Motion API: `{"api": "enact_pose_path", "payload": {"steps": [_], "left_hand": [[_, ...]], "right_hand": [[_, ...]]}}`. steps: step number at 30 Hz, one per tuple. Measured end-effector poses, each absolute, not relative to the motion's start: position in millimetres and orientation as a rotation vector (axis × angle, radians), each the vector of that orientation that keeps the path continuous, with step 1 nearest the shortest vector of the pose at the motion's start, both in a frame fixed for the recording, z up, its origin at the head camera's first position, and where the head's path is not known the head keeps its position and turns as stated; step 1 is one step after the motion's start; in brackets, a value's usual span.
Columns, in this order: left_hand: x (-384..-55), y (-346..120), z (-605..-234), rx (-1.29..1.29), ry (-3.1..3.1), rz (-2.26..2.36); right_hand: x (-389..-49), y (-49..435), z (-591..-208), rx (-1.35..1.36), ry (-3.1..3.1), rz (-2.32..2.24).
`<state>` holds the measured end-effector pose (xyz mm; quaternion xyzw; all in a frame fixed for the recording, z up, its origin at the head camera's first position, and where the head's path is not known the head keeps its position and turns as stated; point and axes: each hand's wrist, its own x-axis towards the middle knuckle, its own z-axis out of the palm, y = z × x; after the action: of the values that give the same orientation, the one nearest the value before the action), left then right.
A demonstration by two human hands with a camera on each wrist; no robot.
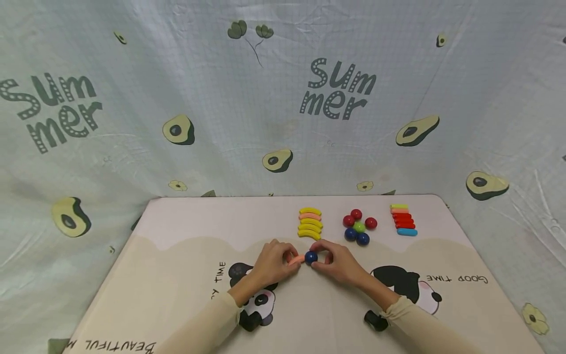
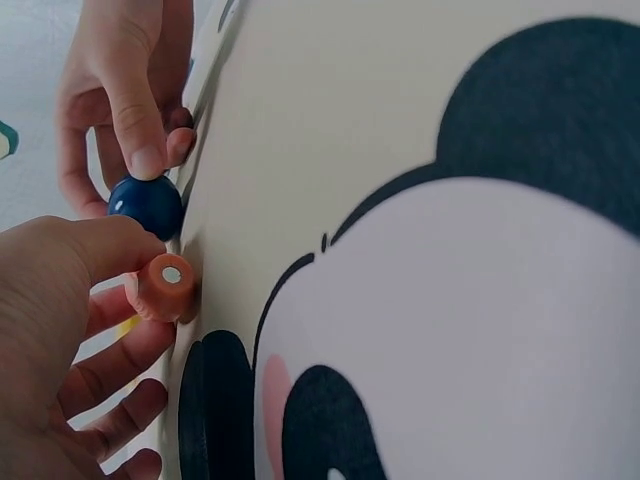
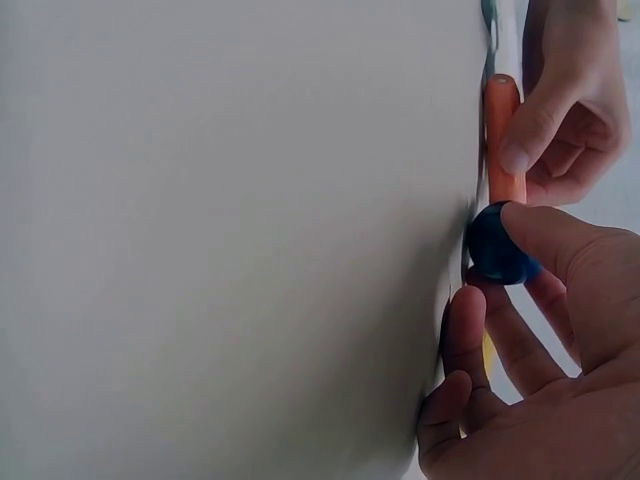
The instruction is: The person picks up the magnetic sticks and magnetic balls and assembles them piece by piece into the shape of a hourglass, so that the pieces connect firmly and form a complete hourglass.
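Just in front of the yellow curved pieces, my left hand [image 1: 273, 261] pinches a straight orange rod [image 1: 299, 258] between thumb and fingers. The rod's near end carries a small pale disc, visible in the left wrist view. My right hand [image 1: 339, 263] holds a glossy dark blue ball [image 1: 311, 257] between thumb and fingertips. Rod and ball meet end to end, low over the tabletop. In the right wrist view, the right thumb lies over the top of the blue ball [image 3: 497, 245], while the left thumb presses on the side of the orange rod [image 3: 503, 130].
Beyond the hands, several yellow curved pieces [image 1: 310, 227] and one orange curved piece [image 1: 310, 216] lie in a column. Red, blue and green balls [image 1: 359, 227] cluster right of them. Further right are short straight rods [image 1: 401, 216]. A printed cloth [image 1: 177, 275] covers the table.
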<state>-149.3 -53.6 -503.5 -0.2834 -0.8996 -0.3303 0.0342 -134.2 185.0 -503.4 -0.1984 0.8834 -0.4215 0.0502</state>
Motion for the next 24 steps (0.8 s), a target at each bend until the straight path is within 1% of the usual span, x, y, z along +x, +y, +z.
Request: {"api": "enact_pose_path", "payload": {"steps": [24], "left_hand": [[-148.0, -55.4, -503.7, -0.866, -2.775, -0.996]], "right_hand": [[-135.1, 186.2, -507.6, -0.636, 2.704, -1.293]]}}
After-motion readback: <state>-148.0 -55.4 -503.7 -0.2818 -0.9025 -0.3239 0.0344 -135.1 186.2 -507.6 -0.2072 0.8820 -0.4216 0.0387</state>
